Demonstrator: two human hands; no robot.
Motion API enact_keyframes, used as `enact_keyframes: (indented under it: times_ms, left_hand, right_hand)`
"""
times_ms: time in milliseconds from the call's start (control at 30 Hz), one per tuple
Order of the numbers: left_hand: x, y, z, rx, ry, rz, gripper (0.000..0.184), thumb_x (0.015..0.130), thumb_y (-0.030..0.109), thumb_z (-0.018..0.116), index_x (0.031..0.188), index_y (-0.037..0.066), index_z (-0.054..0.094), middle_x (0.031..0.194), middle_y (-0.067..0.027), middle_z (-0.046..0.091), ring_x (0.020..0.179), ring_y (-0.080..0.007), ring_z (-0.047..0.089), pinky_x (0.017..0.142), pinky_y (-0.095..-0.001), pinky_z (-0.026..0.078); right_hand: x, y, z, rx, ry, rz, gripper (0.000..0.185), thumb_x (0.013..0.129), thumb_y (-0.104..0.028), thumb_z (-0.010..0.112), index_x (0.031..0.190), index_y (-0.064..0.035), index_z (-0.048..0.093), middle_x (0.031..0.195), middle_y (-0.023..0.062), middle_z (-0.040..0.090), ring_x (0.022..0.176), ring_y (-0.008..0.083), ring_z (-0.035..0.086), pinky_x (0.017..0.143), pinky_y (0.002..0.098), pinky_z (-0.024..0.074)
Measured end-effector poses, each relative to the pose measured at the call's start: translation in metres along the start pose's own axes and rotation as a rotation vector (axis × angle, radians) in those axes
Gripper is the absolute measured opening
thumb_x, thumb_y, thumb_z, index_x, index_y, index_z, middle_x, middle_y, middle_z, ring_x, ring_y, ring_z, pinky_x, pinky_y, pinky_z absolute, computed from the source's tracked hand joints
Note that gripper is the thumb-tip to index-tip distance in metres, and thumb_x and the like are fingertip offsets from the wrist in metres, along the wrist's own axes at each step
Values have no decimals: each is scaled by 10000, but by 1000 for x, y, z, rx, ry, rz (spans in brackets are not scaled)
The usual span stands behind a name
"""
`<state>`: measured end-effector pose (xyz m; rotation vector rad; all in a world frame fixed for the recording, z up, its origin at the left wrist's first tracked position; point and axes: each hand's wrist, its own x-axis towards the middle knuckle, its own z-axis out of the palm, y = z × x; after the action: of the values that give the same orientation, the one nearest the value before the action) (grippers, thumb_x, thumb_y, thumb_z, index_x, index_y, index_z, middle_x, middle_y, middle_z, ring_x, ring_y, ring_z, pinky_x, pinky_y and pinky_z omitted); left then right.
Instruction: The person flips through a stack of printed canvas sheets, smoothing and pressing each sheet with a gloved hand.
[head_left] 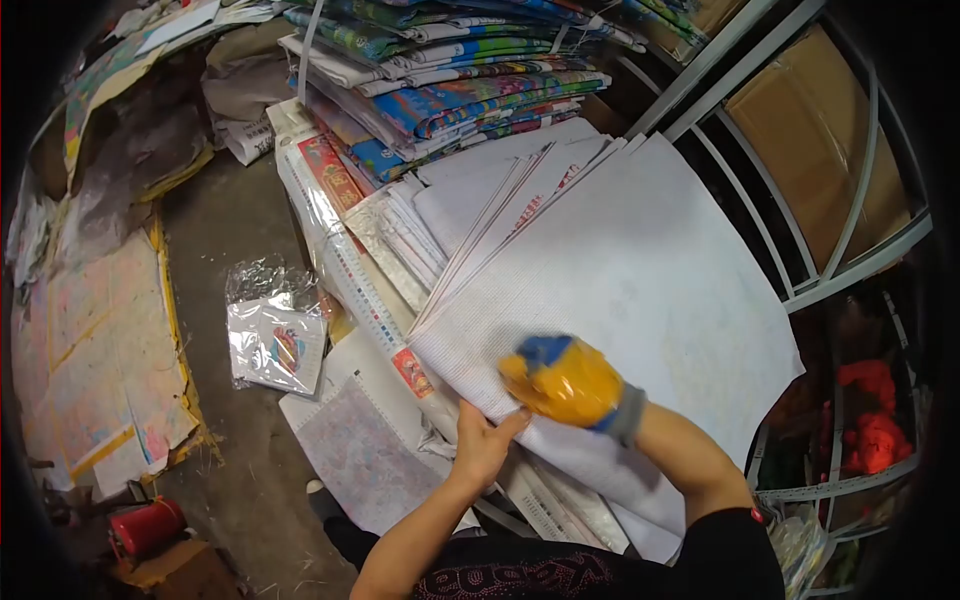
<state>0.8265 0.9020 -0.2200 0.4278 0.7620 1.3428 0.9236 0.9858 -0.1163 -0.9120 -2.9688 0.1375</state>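
Note:
A stack of large white woven sheets lies fanned out in front of me, some with red print near their edges. My left hand is bare and grips the near edge of the top sheet, thumb above and the other fingers out of sight beneath. On top of the sheet, just right of it, rests my right hand in a yellow glove with a blue patch and grey cuff. Its fingers are blurred and bunched, so their exact pose is unclear.
Folded colourful printed bags are piled behind the sheets. A metal rack with a cardboard box stands right. Left on the floor are a plastic-wrapped packet, a stained board and a red cylinder.

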Motion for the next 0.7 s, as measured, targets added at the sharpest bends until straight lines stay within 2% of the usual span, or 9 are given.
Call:
enact_keyframes:
  times_ms: [133,167,367,400,467,500,567,667,700]
  left_hand:
    - [0,0,-3,72,-20,10,457,755,-39,626,1156,-6,409,1042,-88,561,902,-168,563,798,-291,464]
    - [5,-4,-16,210,-138,-77,449,753,-48,619,1153,-10,419,1052,-89,564,897,-162,567,786,-295,469]
    - [6,-14,-6,93,-60,110,493,744,-47,624,1188,-7,412,1078,-83,563,905,-169,570,796,-299,464]
    - [6,-14,-10,137,-50,176,508,743,-45,627,1199,-7,406,1085,-79,562,909,-176,570,807,-302,459]
    - [6,-8,-13,158,-120,36,495,742,-37,628,1188,-6,415,1074,-70,562,920,-178,565,818,-305,454]
    - [6,-4,-17,184,-178,-45,488,741,-36,627,1182,-6,420,1062,-69,562,922,-173,563,814,-302,455]
    - [7,-5,-21,213,-179,-55,475,738,-49,617,1171,-9,427,1047,-73,565,925,-166,563,812,-295,456]
    - [1,-1,-7,-29,-96,7,514,751,-1,647,1179,-25,364,1092,-102,508,990,-170,506,847,-297,427]
    - [3,-5,-5,-45,-97,5,514,751,-1,647,1179,-25,364,1092,-102,508,990,-170,506,847,-297,427]
  right_hand:
    - [74,2,37,-17,108,38,184,808,-238,529,783,-57,539,772,149,546,651,322,554,578,406,451]
    - [82,-4,35,-14,154,23,178,810,-231,532,790,-55,547,774,147,548,651,322,553,581,403,451]
    - [14,-6,6,-16,-29,51,139,770,-219,592,827,-93,576,701,104,546,598,292,557,534,403,449]
    - [30,0,19,-52,0,-5,133,772,-206,580,814,-81,562,710,109,552,602,299,560,538,405,450]
    - [67,8,51,-30,125,25,125,776,-198,560,784,-74,546,716,106,546,635,291,563,544,401,449]
    - [79,-4,40,99,348,-117,124,785,-200,542,770,-78,532,718,102,544,635,286,564,535,407,441]
    - [68,0,39,-63,109,-28,131,786,-207,545,802,-77,545,734,102,559,606,281,563,531,399,448]
    - [8,-12,-7,-75,-115,89,131,761,-202,587,801,-83,548,667,91,543,570,279,557,496,383,449]
    - [0,-12,-4,-117,42,18,124,752,-184,591,791,-77,541,625,91,517,559,284,554,480,386,441]
